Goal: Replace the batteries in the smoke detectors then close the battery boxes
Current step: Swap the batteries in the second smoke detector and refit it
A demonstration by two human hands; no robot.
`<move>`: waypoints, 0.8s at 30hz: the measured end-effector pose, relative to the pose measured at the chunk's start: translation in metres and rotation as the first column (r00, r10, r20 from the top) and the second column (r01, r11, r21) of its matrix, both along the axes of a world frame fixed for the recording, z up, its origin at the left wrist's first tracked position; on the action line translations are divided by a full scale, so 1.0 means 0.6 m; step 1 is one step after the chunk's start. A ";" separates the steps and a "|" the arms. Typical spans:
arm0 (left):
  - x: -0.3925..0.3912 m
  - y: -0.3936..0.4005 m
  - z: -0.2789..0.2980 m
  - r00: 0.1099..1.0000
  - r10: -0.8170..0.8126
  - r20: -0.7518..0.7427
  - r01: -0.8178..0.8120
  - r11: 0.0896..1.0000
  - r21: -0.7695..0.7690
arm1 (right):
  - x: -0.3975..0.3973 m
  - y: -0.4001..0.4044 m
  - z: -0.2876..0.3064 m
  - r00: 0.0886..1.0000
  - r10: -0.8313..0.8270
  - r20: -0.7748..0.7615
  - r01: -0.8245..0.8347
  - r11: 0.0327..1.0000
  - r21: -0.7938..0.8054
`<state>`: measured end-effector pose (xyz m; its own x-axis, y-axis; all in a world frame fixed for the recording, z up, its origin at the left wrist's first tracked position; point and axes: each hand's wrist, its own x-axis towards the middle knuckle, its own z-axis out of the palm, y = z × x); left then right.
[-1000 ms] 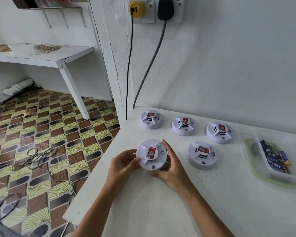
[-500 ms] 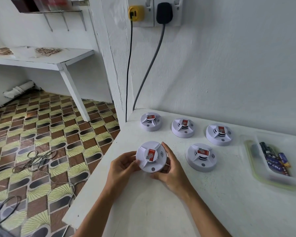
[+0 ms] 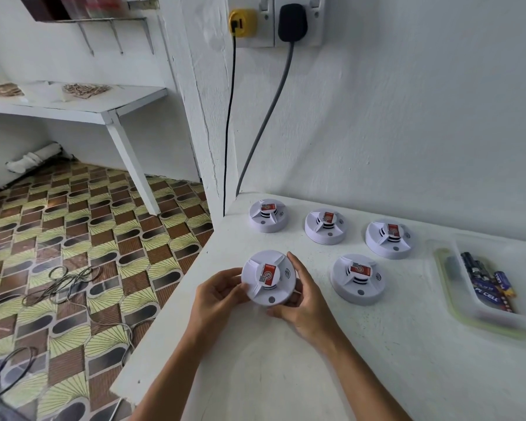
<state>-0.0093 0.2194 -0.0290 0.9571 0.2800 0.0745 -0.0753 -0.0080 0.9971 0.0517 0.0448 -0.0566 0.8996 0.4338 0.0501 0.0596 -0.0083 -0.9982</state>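
Note:
I hold a round white smoke detector (image 3: 268, 278) with a red sticker on top, just above the white table (image 3: 286, 360) near its left edge. My left hand (image 3: 216, 293) grips its left rim and my right hand (image 3: 304, 299) curls round its right and lower side. A second detector (image 3: 358, 278) lies to the right. Three more stand in a row behind: left detector (image 3: 268, 215), middle detector (image 3: 325, 226), right detector (image 3: 389, 238). Batteries (image 3: 486, 284) lie in a clear tray (image 3: 456, 311) at the right.
The wall rises right behind the table, with a yellow plug (image 3: 242, 22) and a black plug (image 3: 292, 22) whose cables hang to the table's back corner. The table's left edge drops to a patterned floor with loose cables (image 3: 67, 284). A white bench (image 3: 73, 104) stands at far left.
The detector in my hands has turned slightly and tilted, its sticker now more upright. Both hands keep their hold. The view shifted a little downward.

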 end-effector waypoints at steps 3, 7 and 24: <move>0.000 0.000 0.000 1.000 0.006 -0.003 -0.006 1.000 0.002 | 0.000 0.000 0.000 1.000 0.000 0.004 0.000 1.000 -0.004; 0.000 0.001 -0.001 1.000 -0.001 -0.004 0.001 1.000 -0.003 | 0.000 0.001 0.001 1.000 0.001 0.000 -0.001 1.000 0.018; 0.002 0.001 -0.004 1.000 0.016 -0.005 -0.016 1.000 0.005 | 0.002 0.000 -0.003 1.000 0.012 -0.015 -0.012 1.000 0.017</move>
<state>-0.0083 0.2201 -0.0312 0.9530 0.2946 0.0711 -0.0699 -0.0144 0.9974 0.0529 0.0446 -0.0581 0.8949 0.4441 0.0440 0.0447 0.0091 -0.9990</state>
